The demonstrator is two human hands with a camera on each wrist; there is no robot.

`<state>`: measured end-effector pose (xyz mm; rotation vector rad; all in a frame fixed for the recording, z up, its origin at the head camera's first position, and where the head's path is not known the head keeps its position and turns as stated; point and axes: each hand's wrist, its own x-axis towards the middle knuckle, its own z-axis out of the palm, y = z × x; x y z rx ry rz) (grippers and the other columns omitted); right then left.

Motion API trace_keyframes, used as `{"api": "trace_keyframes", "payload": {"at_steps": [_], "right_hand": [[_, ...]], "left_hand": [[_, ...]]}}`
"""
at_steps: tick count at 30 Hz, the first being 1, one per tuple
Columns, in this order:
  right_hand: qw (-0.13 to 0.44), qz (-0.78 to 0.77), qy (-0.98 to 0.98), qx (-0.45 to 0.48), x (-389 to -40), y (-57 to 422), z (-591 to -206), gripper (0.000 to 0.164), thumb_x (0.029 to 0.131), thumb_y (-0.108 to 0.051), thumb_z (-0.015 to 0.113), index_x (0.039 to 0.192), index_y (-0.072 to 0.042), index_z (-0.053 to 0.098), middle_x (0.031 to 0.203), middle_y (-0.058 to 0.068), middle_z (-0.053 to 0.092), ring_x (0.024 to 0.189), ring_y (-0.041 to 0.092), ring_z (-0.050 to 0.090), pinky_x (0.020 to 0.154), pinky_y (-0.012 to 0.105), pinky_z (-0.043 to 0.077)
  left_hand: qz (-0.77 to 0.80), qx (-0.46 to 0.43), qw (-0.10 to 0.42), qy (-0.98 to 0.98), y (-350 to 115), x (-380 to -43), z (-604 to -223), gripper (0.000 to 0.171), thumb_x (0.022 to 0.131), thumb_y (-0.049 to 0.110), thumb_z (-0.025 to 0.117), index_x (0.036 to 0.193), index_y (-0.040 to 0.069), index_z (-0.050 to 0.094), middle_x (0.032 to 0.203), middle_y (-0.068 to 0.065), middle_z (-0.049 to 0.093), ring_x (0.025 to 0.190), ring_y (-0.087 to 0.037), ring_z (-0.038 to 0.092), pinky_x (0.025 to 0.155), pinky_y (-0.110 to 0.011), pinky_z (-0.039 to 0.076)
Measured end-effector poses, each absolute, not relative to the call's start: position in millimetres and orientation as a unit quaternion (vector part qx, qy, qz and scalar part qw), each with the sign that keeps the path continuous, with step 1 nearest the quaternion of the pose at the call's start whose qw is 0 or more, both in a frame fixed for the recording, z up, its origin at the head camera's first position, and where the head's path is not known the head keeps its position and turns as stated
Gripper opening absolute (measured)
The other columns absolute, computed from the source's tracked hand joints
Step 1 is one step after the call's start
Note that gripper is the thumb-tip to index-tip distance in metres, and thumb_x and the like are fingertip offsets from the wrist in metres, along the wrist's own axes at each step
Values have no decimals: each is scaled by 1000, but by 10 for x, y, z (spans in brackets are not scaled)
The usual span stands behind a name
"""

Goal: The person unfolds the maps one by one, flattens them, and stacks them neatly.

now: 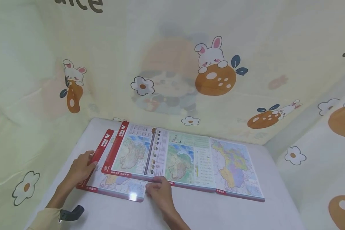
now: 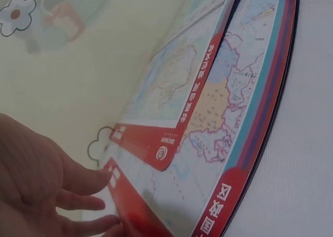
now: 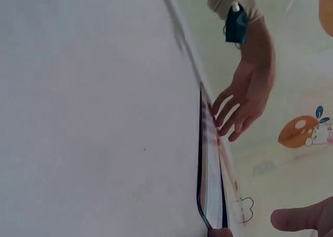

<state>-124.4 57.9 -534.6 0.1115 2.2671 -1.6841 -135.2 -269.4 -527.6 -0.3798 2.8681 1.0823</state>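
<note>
A laminated map sheet [image 1: 109,182] with a red left border lies flat on the white-covered table. A second red-bordered map sheet [image 1: 130,153] overlaps its upper right part. Two more map sheets follow to the right, a green one [image 1: 179,163] and a multicoloured one [image 1: 233,166]. My left hand [image 1: 81,167] touches the lower sheet's red left edge, its fingers loosely extended; in the left wrist view, thumb and fingers are apart. At that sheet's right end is my right hand [image 1: 162,195], one fingertip [image 3: 221,232] against the corner and another digit [image 3: 296,221] held away.
A pale curtain [image 1: 166,64] printed with rabbits, oranges and flowers surrounds the table at the back and sides. The white tabletop [image 1: 224,214] extends in front of the maps. A dark strap with a device [image 1: 72,214] is on the left wrist.
</note>
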Motion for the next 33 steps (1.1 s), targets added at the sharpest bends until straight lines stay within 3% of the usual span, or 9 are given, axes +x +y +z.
{"api": "trace_keyframes", "payload": {"at_steps": [8,15,24,33], "right_hand": [[243,-627,735,90,-1255,575,-5274,55,99,-14,73,144,12,52,122,20,75,105,23,76,95,39,63],[254,-644,713,113,-1265,564,-5247,56,102,-13,71,146,14,51,135,26,68,116,31,74,101,46,62],[217,-684,682,138,-1259,584,-5247,53,96,-4,72,140,18,52,122,24,74,96,16,73,79,30,64],[230,-713,642,163,-1269,662,-5194,41,97,-5,74,131,13,63,107,11,79,91,14,75,80,28,64]], "left_hand": [[398,-109,45,910,-2845,-1332,-5309,67,107,15,63,157,-17,35,152,-46,49,136,-66,55,101,-75,56],[441,-112,82,887,-2919,-1296,-5264,67,110,18,60,160,-15,31,156,-46,45,142,-66,49,105,-70,56],[482,-110,114,862,-3040,-1268,-5224,69,113,27,59,159,-19,34,153,-46,49,136,-59,58,103,-56,63],[512,-108,125,843,-3139,-1270,-5235,72,110,38,64,158,-12,45,153,-36,59,128,-42,73,100,-48,65]]}}
